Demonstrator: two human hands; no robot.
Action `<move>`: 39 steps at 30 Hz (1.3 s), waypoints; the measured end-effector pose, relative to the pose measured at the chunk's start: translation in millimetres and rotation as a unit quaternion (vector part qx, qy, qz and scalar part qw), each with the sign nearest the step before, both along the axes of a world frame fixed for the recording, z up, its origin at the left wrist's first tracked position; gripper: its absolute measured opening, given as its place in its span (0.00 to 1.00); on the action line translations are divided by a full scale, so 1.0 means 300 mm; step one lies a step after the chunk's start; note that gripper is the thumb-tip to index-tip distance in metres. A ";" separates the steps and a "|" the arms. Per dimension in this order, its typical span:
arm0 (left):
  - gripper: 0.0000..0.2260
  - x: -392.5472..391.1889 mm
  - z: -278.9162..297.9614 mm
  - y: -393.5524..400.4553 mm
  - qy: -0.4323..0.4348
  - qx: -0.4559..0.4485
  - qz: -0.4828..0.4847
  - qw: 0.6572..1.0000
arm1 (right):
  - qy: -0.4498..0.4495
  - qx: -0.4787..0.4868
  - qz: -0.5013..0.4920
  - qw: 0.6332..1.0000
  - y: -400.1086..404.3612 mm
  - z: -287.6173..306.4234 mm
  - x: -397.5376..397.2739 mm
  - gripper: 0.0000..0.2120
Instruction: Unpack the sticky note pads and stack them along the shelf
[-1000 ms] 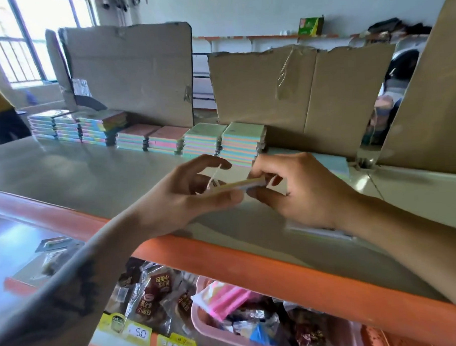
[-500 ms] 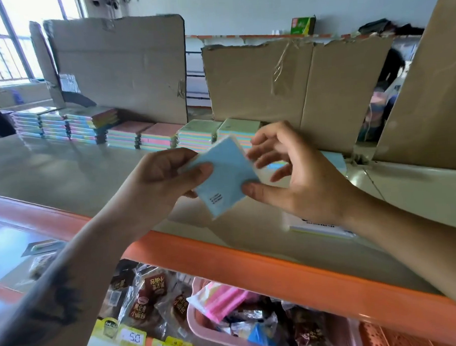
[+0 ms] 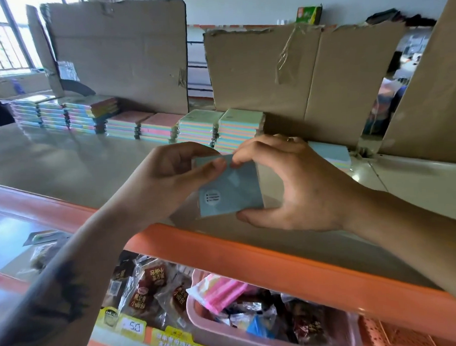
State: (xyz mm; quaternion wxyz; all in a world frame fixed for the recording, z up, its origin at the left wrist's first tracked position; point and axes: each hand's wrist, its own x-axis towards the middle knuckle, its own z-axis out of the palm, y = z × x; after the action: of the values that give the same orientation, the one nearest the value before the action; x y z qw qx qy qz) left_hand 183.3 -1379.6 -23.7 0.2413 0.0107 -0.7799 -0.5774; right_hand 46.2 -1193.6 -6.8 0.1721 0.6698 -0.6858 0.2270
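Blue pad (image 3: 230, 188) at frame centre, above the shelf (image 3: 224, 235) edge. Left hand (image 3: 169, 180) pinches its top corner, right hand (image 3: 295, 185) curls round it. Risk: wrapper tears suddenly (looks slick), pad drops into the pink basket (image 3: 255, 336) below.

A pale grey shelf top (image 3: 64, 164) edged by an orange front rail (image 3: 251, 255) fills the view. Behind it stand brown cardboard sheets (image 3: 117, 54), backed by a plain whitish wall (image 3: 240, 5). Left of the cardboard, a barred window (image 3: 4, 41) glows with daylight.
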 end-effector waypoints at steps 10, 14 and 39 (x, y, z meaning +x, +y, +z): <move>0.37 -0.021 0.011 0.019 -0.158 -0.240 0.116 0.951 | -0.045 0.041 -0.035 0.998 0.069 0.058 -0.080 0.25; 0.40 -0.047 0.023 0.036 -0.223 -0.301 0.122 0.919 | -0.100 0.055 -0.112 0.987 0.110 0.156 -0.168 0.21; 0.31 -0.137 -0.023 0.149 -0.331 -0.489 0.055 0.805 | -0.237 0.077 -0.258 0.933 0.244 -0.008 -0.536 0.13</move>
State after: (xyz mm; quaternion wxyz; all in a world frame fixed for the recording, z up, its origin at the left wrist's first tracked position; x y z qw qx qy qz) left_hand 142.2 -1334.9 -30.5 -0.0267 0.1247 -0.9896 -0.0669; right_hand -114.5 -1120.3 -9.1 0.0049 0.4072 -0.8714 0.2734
